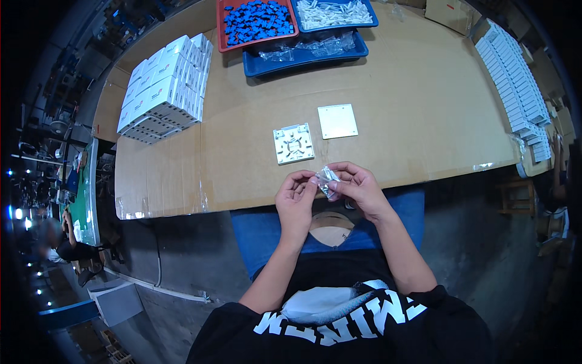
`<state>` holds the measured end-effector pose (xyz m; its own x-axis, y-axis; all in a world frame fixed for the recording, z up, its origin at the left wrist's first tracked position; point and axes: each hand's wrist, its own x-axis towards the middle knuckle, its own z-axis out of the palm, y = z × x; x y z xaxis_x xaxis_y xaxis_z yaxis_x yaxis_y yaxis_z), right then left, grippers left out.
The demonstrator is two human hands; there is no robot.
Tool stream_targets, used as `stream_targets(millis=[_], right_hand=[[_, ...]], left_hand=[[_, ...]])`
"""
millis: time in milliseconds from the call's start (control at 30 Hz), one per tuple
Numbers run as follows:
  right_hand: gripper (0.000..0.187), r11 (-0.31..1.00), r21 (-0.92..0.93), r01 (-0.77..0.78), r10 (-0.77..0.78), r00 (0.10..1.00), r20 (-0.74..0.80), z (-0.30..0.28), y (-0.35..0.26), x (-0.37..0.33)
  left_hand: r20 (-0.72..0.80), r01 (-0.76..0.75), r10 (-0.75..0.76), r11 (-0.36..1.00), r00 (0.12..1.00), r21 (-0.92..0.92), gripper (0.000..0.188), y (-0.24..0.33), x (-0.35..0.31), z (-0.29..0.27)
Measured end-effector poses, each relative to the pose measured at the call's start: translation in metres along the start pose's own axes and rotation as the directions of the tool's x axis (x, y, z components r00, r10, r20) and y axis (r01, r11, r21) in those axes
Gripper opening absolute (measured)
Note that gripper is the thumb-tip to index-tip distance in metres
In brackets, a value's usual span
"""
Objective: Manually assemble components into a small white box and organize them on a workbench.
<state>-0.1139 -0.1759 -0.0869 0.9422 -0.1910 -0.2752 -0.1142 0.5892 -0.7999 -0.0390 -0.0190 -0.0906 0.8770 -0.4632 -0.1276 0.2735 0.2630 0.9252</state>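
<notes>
Between my two hands, just over the table's near edge, is a small clear plastic bag [327, 176] with whitish contents that I cannot make out. My left hand [297, 188] pinches its left side between thumb and finger. From the other side, my right hand [357, 186] grips the bag with thumb and fingers. Beyond my hands lies a square white plastic tray [294, 144] with a moulded pattern inside, its inner side facing up. A flat square white cover [338, 121] rests to its right, apart from it.
Stacked white boxes [163, 91] stand at the left. At the back are a red bin [223, 30] of blue parts, a blue bin [374, 23] of white parts, and a blue tray [303, 68] with plastic bags. White pieces in rows [512, 82] line the right edge. Another person sits far left.
</notes>
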Motion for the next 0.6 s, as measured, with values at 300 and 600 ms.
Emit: stream_targets(millis=[300, 600], right_hand=[[0.023, 0.998, -0.067, -0.009, 0.007, 1.0, -0.025, -0.009, 0.002, 0.005], [0.027, 0.99, -0.122, 0.063, -0.072, 0.995, -0.064, -0.003, -0.01, 0.002]], left_hand=[[0.059, 0.11, -0.114, 0.992, 0.992, 0.061, 0.028, 0.008, 0.01, 0.001], [0.196, 0.198, -0.223, 0.97, 0.955, 0.14, 0.033, 0.02, 0.018, -0.009]])
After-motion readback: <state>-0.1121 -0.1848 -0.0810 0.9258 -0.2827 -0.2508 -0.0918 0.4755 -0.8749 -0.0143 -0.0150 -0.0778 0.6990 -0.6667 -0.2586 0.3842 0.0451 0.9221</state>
